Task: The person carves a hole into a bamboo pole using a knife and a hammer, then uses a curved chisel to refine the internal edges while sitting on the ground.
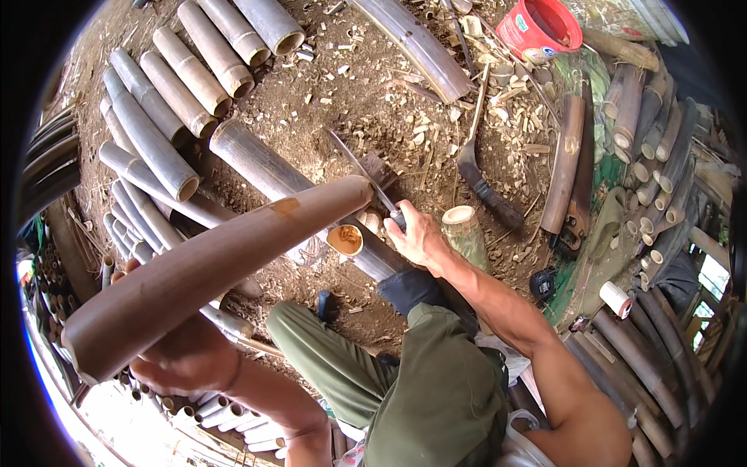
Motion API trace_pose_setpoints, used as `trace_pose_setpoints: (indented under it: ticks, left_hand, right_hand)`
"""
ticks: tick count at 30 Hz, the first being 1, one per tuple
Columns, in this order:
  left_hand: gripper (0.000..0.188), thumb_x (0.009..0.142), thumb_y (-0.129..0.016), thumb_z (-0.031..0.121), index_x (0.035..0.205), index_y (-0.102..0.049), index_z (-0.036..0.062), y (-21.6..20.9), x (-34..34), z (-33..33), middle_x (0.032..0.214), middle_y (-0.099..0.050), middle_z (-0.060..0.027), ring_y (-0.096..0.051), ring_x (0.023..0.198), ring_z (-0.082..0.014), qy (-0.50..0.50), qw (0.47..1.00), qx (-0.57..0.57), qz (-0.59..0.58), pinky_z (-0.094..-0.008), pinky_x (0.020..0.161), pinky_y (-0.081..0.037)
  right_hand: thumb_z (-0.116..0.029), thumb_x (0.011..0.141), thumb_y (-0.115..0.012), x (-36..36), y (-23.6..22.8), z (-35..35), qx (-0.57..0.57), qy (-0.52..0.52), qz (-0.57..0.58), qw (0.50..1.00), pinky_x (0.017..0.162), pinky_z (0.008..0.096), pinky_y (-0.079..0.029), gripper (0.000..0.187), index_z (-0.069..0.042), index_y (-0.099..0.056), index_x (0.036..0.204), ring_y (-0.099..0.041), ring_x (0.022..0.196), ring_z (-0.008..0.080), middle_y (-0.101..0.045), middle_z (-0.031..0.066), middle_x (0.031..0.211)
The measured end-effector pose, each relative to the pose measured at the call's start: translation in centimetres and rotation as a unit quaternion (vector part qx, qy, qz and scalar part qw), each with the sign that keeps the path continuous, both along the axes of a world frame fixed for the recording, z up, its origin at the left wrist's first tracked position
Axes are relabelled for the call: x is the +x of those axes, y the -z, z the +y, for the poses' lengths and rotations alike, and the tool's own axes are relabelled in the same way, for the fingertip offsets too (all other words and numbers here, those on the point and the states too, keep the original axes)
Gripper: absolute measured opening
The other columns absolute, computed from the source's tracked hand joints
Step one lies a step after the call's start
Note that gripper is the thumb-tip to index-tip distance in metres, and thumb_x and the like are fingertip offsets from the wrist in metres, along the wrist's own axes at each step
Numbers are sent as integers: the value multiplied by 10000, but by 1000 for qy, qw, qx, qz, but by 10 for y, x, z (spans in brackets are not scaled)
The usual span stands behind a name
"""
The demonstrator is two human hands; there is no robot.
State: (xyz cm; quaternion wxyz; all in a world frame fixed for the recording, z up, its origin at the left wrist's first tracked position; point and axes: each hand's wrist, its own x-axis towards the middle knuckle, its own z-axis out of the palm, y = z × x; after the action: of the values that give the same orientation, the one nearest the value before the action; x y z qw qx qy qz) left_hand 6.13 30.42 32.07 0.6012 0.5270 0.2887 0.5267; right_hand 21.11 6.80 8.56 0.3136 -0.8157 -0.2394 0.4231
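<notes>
My left hand is wrapped round the lower part of a thick brown bamboo tube. The tube slants up from the lower left, and much of my hand is hidden behind it. My right hand grips a knife by its dark handle. Its narrow blade lies against the tube's far end. Below that end, another bamboo tube lies on the ground, passing under the held one. An orange-lined open end of bamboo shows near my right leg.
Cut bamboo tubes lie in rows at the left, with more stacked at the right. Wood chips cover the dirt floor. A hooked blade, a short stump, a saw and a red bucket are around the right side.
</notes>
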Motion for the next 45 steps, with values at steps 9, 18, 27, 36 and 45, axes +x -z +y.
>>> trace_pose_setpoints:
  ticks: [9, 18, 27, 36, 45]
  left_hand:
    - [857, 647, -756, 294, 1411, -390, 159, 7, -15, 7, 1189, -535, -156, -535, 1158, -321, 103, 989, 103, -18, -587, 1123, -304]
    - [925, 672, -875, 238, 1441, -362, 197, 2, -17, 10, 1244, -508, -110, -517, 1211, -305, 175, 980, 85, -27, -560, 1142, -337]
    - [910, 609, -931, 272, 1372, -436, 221, 8, -25, 16, 1221, -540, -57, -515, 1224, -291, 305, 947, 79, -59, -566, 1187, -241]
    - [967, 524, -945, 458, 1333, -466, 232, 8, -34, 28, 1283, -582, -21, -469, 1270, -323, 349, 925, 154, -5, -557, 1180, -223]
    - [881, 808, -676, 436, 1489, -263, 60, -6, 7, -13, 1237, -501, -215, -494, 1227, -387, -48, 998, -9, 26, -542, 1096, -380]
  right_hand:
    - [-214, 948, -616, 24, -83, 26, 308, 89, -159, 934, 535, 374, -543, 298, 18, -506, 1098, -683, 622, 289, -653, 182, 753]
    - [-336, 975, -557, 13, -16, 3, 80, 11, -87, 993, 471, 443, -484, 354, 2, -493, 1057, -622, 506, 329, -608, 174, 604]
    - [-238, 947, -602, 17, -15, 4, 39, -30, -80, 996, 472, 421, -479, 279, 4, -504, 1049, -639, 542, 318, -610, 165, 626]
    - [-190, 930, -627, 17, -42, 15, 306, 46, -160, 937, 482, 358, -514, 299, 24, -494, 1091, -656, 555, 228, -612, 108, 656]
    - [-333, 951, -602, 6, 0, -12, 10, 25, 23, 999, 623, 466, -511, 404, 5, -483, 1137, -654, 700, 363, -633, 223, 777]
